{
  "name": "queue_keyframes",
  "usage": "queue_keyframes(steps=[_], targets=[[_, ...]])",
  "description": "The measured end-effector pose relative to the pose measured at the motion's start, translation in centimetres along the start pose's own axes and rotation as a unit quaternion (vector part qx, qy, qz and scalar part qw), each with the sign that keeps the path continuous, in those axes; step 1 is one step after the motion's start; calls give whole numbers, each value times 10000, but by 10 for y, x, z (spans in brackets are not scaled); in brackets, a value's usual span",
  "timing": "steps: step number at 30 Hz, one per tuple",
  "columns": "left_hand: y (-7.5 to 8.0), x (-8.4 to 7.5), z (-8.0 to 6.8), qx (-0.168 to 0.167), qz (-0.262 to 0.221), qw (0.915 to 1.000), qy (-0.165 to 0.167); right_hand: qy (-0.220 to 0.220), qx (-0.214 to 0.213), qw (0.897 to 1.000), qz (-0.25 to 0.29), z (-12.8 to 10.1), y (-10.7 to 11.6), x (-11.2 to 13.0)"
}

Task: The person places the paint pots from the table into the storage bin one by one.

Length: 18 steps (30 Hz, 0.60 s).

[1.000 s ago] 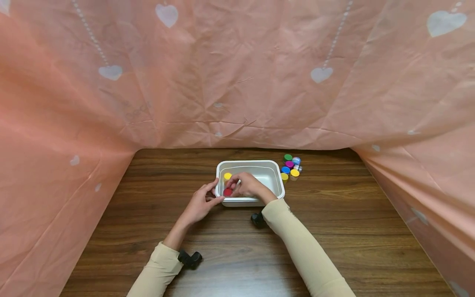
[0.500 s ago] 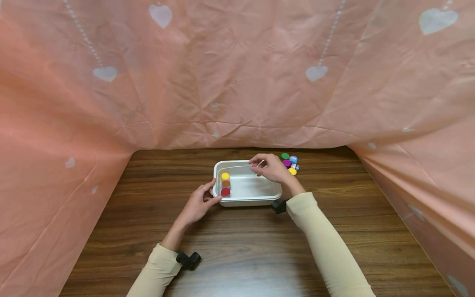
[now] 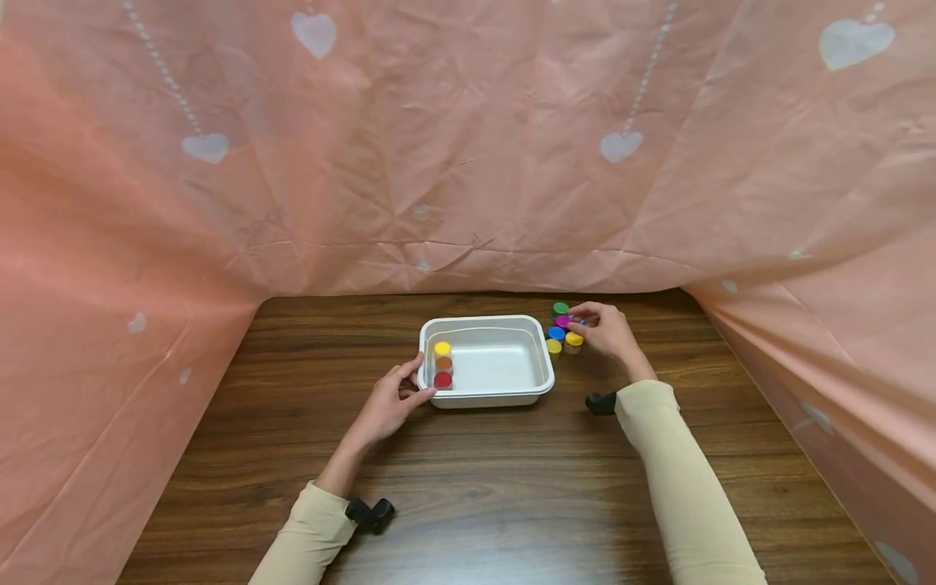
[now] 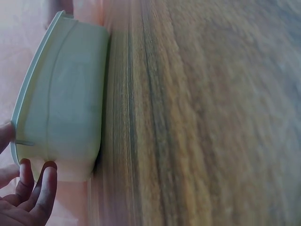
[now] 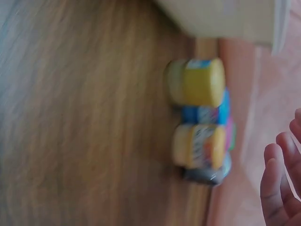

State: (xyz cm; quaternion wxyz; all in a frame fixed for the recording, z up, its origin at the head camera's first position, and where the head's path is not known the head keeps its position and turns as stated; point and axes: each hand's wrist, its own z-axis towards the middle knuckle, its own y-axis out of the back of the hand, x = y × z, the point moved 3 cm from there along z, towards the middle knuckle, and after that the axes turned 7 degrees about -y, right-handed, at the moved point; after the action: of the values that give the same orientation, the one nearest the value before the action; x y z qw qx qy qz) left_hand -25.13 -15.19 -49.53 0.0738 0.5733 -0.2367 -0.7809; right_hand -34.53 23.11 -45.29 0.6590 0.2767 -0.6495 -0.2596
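Note:
My left hand (image 3: 387, 404) holds the left end of a white plastic tub (image 3: 486, 400), thumb at the near rim. In the left wrist view its bent fingers (image 4: 46, 190) touch the tub's end wall. Inside the tub, along the left wall, stand small jars in a row: a yellow-lidded jar (image 3: 442, 348), an orange-brown-lidded jar (image 3: 444, 364) and a red-lidded jar (image 3: 443, 380). My right hand (image 3: 608, 333) is over the jar cluster at the tub's right, partly covering it. The right wrist view shows its fingers apart with nothing between them, away from a yellow jar (image 5: 204, 82).
In the cluster are a green-lidded jar (image 3: 560, 309), a magenta-lidded jar (image 3: 562, 322), a blue-lidded jar (image 3: 556, 334) and several others. A pink curtain with hearts (image 3: 468, 146) hangs behind and beside the wooden table (image 3: 468, 479).
My right hand has left the tub and moved right to the jar cluster, uncovering the orange-brown-lidded jar between the yellow and red ones. My left hand has stayed at the tub.

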Motion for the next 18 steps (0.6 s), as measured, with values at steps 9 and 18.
queue_keyframes(steps=[9,18], targets=[[4,-1,-3,75,70,9999,30,-241,218,9993,-204,5,-9,-31],[5,-1,-4,98,78,9999,-37,-282,279,9989,-243,8,-21,-41]])
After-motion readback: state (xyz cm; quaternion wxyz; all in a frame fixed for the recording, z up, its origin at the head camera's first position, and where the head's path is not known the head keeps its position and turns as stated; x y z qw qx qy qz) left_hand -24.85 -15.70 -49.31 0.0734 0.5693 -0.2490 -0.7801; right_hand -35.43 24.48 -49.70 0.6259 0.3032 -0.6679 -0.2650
